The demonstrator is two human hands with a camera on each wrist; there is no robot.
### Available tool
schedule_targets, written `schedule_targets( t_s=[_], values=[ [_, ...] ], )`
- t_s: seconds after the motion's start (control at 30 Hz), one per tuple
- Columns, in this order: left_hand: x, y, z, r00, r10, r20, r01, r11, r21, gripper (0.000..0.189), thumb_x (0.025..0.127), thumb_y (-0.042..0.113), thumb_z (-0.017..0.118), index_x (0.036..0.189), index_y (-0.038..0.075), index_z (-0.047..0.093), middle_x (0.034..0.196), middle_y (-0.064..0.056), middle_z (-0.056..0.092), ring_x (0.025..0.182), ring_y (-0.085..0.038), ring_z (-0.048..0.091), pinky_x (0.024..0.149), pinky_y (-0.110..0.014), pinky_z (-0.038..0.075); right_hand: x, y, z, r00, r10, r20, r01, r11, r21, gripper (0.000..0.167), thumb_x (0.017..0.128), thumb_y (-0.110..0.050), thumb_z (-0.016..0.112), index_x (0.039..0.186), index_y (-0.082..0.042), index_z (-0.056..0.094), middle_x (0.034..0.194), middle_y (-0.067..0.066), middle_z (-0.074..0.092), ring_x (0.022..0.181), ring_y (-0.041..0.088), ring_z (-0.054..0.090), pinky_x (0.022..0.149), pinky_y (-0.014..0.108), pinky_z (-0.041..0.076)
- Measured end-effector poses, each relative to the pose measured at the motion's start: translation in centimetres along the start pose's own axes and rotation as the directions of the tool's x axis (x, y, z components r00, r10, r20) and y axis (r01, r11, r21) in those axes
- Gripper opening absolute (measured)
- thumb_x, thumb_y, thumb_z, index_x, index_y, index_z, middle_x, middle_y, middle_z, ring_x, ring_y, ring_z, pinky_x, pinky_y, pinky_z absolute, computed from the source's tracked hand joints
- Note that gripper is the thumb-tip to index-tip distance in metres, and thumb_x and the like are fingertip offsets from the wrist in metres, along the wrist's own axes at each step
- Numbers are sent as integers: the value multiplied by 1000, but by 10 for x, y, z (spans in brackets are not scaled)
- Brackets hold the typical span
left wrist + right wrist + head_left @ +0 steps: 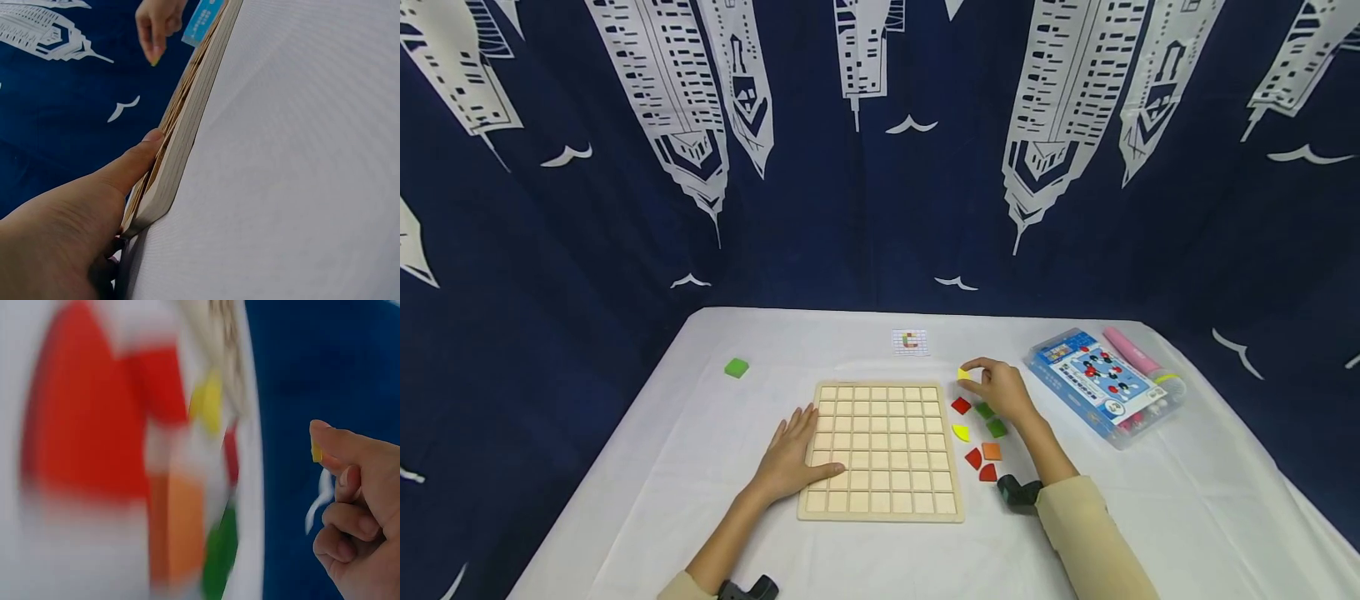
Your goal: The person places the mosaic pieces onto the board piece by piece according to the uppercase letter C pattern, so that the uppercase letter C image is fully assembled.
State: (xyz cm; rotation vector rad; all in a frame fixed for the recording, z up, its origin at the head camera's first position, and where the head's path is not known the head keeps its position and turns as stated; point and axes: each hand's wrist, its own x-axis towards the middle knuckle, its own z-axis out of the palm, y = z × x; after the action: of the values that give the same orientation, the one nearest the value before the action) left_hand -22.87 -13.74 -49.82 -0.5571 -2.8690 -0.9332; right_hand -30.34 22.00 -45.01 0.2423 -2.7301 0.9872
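Observation:
My left hand [792,457] rests at the left edge of a square wooden grid board [880,515], fingers straight and spread, thumb lying over the rim. In the left wrist view, the thumb [134,159] touches the board's top edge. Beyond the board's upper right corner, my right hand [1006,393] pinches a small yellow piece [316,450] between thumb and forefinger, off the table. Below that hand lie a red square [961,406], green squares [996,427], a yellow quarter-round piece [961,432], an orange square [992,451] and red rounded pieces [988,473].
A lone green square [737,367] lies at the far left. A small pattern card [910,342] is behind the board. At the back right are a blue plastic box [1101,383] and a pink cylinder [1131,350]. A patterned navy curtain [865,217] hangs behind the table.

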Motion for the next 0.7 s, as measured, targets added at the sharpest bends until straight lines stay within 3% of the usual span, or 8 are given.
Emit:
schedule_targets(
  t_s=[0.13,0.27,0.47,0.7],
  values=[
    [-1,-1,0,1000,-1,-13,1,1000,2,105,71,58,70,141,-8,26,148,-22,20,138,-36,10,111,-50,4,-7,-38,16,999,-45,8,44,998,40,26,78,-21,75,100,-8,69,49,-1,39,41,12,31,38,23,26],
    [1,-1,0,1000,0,-12,0,1000,6,105,71,59,69,141,-8,26,148,-22,20,138,-36,10,111,-50,4,-12,-60,38,997,-64,42,60,994,89,26,80,-21,74,101,-8,69,49,-1,41,40,10,30,37,21,27],
    [0,-1,0,1000,-6,2,6,1000,1,106,71,60,68,141,-7,26,148,-22,21,138,-36,10,111,-50,4,-14,-67,65,994,-49,99,39,994,104,25,78,-22,75,99,-9,70,49,-2,44,41,9,34,38,22,30],
    [-1,-2,0,1000,-2,-2,2,1000,14,106,71,60,68,142,-6,26,149,-20,21,138,-36,11,111,-49,4,-15,-64,77,990,-67,121,56,994,93,23,76,-23,76,96,-12,70,47,-3,45,39,8,35,37,22,30]
  ],
)
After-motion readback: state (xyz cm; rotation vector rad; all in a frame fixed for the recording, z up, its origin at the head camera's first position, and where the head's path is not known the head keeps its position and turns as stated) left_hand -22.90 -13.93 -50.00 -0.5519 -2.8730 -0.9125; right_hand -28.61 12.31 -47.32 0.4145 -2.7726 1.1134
